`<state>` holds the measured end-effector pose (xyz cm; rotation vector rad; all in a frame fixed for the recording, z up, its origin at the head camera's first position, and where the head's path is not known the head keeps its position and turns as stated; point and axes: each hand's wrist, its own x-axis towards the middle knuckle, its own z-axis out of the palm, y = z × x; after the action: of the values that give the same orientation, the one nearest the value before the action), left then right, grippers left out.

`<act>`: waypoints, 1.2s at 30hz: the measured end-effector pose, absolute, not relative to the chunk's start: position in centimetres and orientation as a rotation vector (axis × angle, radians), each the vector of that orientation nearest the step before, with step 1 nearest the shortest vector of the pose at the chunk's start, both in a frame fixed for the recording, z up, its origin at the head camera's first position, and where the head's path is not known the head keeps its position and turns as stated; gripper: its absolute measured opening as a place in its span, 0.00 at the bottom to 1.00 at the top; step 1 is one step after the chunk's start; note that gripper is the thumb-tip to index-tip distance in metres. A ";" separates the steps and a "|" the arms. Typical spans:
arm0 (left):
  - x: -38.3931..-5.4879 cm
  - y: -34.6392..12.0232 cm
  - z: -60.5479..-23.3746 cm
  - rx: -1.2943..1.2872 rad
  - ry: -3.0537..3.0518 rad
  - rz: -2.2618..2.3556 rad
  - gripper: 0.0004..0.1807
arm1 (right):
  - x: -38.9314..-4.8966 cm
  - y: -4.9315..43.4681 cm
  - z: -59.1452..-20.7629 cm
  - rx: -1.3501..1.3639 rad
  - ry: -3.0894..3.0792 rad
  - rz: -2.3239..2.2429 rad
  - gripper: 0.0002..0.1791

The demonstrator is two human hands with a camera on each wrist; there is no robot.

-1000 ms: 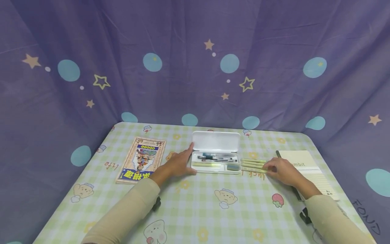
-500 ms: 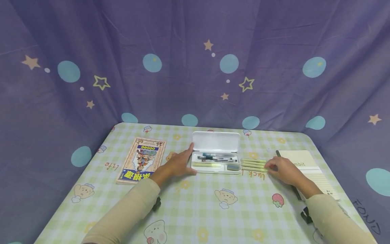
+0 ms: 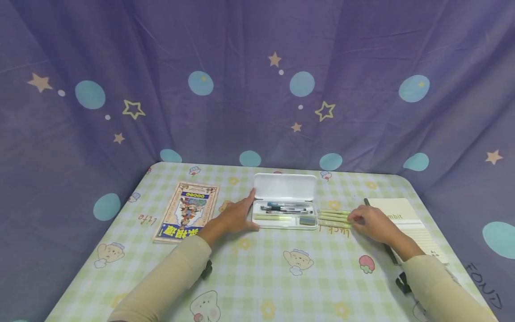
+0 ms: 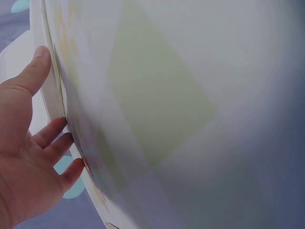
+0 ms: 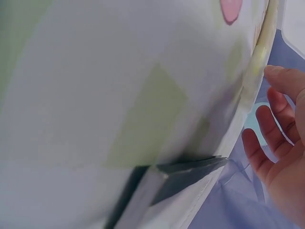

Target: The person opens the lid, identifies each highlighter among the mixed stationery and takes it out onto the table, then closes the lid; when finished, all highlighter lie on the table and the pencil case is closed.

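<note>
A white pencil case (image 3: 284, 201) lies open on the checked table (image 3: 257, 268), with pens, a pale green marker and a blue eraser in its tray. My left hand (image 3: 237, 215) rests flat against the case's left end, fingers straight; the left wrist view shows those fingers (image 4: 43, 138) touching the white case edge (image 4: 50, 90). Several pale green markers (image 3: 334, 217) lie in a row just right of the case. My right hand (image 3: 372, 223) sits at their right ends, its fingertips touching them. In the right wrist view the right hand's fingers (image 5: 274, 129) stay loosely curved beside a marker (image 5: 259, 62).
A colourful comic book (image 3: 188, 211) lies left of the case. A cream notebook (image 3: 406, 223) with a dark pen (image 3: 382, 241) at its left edge lies at the right. A purple curtain (image 3: 257, 80) with stars and dots hangs behind the table.
My right hand has shifted very slightly along the markers' right ends. The left hand and the case have not moved.
</note>
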<state>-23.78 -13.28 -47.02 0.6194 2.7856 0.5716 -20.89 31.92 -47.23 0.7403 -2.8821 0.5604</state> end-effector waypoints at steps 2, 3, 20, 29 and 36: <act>-23.8 -13.3 -47.0 0.616 2.787 0.574 0.71 | -21.0 31.7 -47.1 0.750 -2.881 0.557 0.09; -23.7 -13.3 -47.0 0.615 2.785 0.576 0.71 | -21.0 31.6 -47.1 0.755 -2.881 0.554 0.09; -23.5 -13.2 -46.6 0.608 2.776 0.584 0.71 | -22.3 28.3 -46.4 0.819 -2.860 0.591 0.05; -23.4 -13.2 -46.6 0.602 2.772 0.599 0.71 | -22.9 25.8 -46.1 0.894 -2.833 0.575 0.06; -23.7 -13.3 -46.9 0.619 2.781 0.593 0.71 | -22.9 24.6 -46.1 0.895 -2.861 0.606 0.07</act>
<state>-23.67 -13.26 -46.91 0.6186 2.7806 0.5930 -22.94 24.63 -46.14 0.8946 -2.8605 0.6063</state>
